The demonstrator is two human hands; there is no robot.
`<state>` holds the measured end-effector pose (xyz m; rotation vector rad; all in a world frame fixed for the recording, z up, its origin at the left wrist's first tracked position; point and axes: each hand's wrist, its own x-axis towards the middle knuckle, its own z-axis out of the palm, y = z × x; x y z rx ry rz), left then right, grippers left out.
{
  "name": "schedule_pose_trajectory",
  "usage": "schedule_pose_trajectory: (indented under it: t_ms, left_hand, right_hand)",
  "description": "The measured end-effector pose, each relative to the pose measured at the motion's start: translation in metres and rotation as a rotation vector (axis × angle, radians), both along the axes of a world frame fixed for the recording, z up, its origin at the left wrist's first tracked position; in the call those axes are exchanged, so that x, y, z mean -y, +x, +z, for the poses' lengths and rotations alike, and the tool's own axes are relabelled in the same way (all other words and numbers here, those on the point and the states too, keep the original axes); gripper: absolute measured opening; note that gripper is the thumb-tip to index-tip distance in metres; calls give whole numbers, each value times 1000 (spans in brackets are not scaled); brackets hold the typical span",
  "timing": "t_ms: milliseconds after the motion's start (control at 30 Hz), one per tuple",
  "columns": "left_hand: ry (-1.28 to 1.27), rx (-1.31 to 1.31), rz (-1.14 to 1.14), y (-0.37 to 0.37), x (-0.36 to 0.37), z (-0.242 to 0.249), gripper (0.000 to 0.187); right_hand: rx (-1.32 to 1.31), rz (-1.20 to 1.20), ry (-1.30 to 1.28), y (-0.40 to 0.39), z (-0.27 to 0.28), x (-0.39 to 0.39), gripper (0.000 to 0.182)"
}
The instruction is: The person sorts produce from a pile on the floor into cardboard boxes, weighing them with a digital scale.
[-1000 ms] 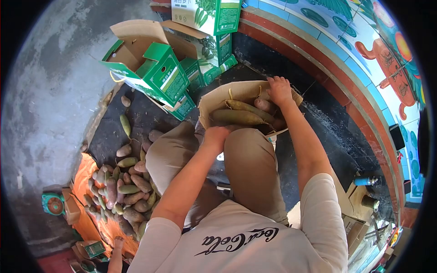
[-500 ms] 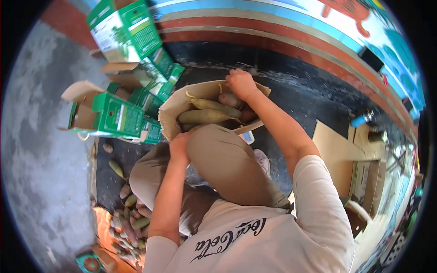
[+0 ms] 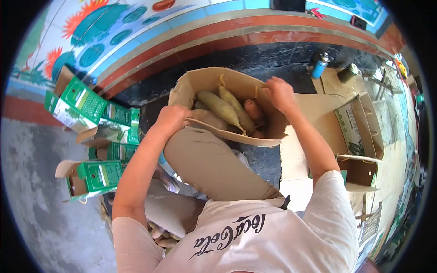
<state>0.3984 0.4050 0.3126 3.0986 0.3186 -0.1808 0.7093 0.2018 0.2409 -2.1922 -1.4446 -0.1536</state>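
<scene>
An open cardboard box stands before my knees, holding several long green radishes and a reddish root. Fingers of my left hand are closed over the box's near left edge. On the right rim, my right hand grips the cardboard, its fingers curled over the edge. Twisted stems poke up beside the box's inner wall. The lower contents are partly hidden by the box's near side.
Green printed cartons stand at the left. On the right are a flat cardboard sheet, a blue bottle, a dark cup and open cartons. More roots lie below my left leg.
The view has turned toward the right. The box sits angled differently, with its opening showing more of the inside. Both hands remain at its edges, and my left hand has come up beside my knee.
</scene>
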Motion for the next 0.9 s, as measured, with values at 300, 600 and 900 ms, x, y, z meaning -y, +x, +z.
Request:
schedule_pose_trajectory:
  t_ms: [300, 600, 900]
  left_hand:
    - [-140, 263, -310, 145, 113, -34, 5]
    - [-468, 294, -133, 138, 137, -44, 6]
    - [-332, 677, 516, -5, 64, 32, 12]
  right_hand:
    - [78, -341, -105, 116, -8, 139, 15]
    - [180, -577, -451, 161, -117, 221, 21]
    - [131, -497, -287, 121, -112, 188, 34]
